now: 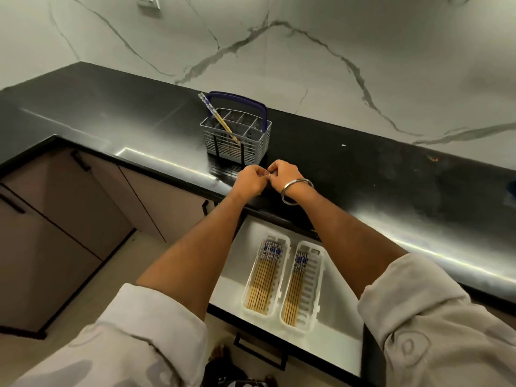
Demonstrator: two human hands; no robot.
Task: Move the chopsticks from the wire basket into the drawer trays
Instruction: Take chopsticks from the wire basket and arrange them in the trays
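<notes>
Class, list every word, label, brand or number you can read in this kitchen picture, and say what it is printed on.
None can be read.
Chopsticks in the drawer trays: blue-and-white pattern on the tops, too blurred to tell if it holds characters.
Chopsticks in the basket: same pattern, unreadable.
Wall socket: no readable marking.

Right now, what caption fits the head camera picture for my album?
Both hands meet before the wire basket, chopsticks remaining; drawer trays nearly full.

Black countertop [111, 118], marble wall [363, 37], socket [146, 0]
</notes>
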